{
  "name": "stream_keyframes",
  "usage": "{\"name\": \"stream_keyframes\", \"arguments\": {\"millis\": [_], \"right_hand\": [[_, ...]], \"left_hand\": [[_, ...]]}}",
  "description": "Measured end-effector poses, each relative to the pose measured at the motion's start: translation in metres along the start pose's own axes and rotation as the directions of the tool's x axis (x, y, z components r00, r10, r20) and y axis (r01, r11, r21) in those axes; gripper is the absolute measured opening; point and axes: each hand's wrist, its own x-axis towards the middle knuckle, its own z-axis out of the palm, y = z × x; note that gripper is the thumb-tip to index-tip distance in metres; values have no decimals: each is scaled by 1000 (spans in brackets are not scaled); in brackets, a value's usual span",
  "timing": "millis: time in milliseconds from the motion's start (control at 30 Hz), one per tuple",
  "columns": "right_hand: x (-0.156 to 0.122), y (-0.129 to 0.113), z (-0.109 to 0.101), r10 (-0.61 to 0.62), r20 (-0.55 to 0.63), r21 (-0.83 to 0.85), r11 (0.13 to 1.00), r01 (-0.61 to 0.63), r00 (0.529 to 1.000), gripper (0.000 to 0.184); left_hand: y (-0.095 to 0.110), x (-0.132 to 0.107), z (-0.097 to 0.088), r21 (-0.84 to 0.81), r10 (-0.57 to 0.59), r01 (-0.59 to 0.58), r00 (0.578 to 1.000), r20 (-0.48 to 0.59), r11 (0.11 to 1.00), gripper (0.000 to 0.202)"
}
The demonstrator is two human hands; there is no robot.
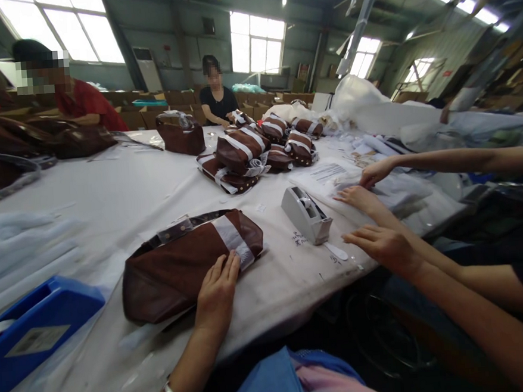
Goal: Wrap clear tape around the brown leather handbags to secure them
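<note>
A brown handbag (168, 274) lies on its side on the white-covered table, with a white wrap band (234, 241) around one end and a dark strap along its top. My left hand (217, 285) rests flat on the bag's near side, fingertips at the band's lower edge. My right hand (386, 248) hovers at the table's front edge, fingers stretched forward and slightly bent, with nothing visible in them. Just left of it stands a grey tape dispenser (305, 217), apart from the fingertips. A blue tape dispenser (42, 331) sits at the lower left.
A co-worker's two hands (362, 199) reach over plastic sheets (405, 201) on the right. Wrapped brown bags (244, 149) are piled mid-table, with another bag (180, 133) beside them. White wrapping strips (23, 248) lie left. Two people stand across the table.
</note>
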Motion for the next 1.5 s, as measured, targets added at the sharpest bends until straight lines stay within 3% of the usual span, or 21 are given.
{"name": "stream_keyframes", "arguments": {"millis": [133,233,333,467,567,733,800,900,1033,1133,1200,1267,1333,1400,1500], "right_hand": [[57,-35,5,-172,133,176,973,147,976,30],[110,-68,19,-330,178,282,919,274,927,28],[162,-100,32,-527,165,345,823,451,834,25],[223,-130,53,-728,176,262,684,681,663,27],[258,-147,70,-789,238,221,612,759,566,21],[286,-171,84,-787,385,127,562,817,481,13],[288,-178,84,-763,421,53,560,827,490,17],[297,-180,80,-702,426,-41,615,787,571,23],[325,-169,66,-489,362,-184,797,575,793,26],[327,-160,59,-329,127,-179,920,348,936,21],[309,-161,66,-318,-98,-57,948,313,943,34],[282,-167,87,-366,-217,55,921,386,905,49],[255,-173,115,-443,-148,86,885,458,884,56],[240,-176,140,-440,-41,106,891,442,897,56],[236,-175,158,-412,45,131,905,404,910,58]], "left_hand": [[3,0,-2,38,-7,7,1000,7,999,55],[5,0,-2,60,-23,23,1000,7,998,52],[7,1,1,70,-36,37,999,-12,997,47],[7,0,5,61,-45,47,998,-40,997,44],[8,-1,6,61,-56,60,997,-57,996,42],[10,-1,7,62,-74,79,994,-86,995,39],[10,0,8,56,-79,84,993,-90,995,39],[10,-1,10,50,-84,88,993,-88,995,39],[10,-1,10,66,-82,87,994,-73,994,40],[10,-2,9,88,-82,87,995,-57,992,41],[11,-2,10,96,-88,93,995,-57,991,40],[11,-3,11,93,-94,100,993,-68,991,40],[10,-4,12,82,-84,90,993,-83,993,39],[8,-7,14,67,-57,63,994,-93,996,40],[4,-11,17,55,-27,33,995,-99,998,40]]}}
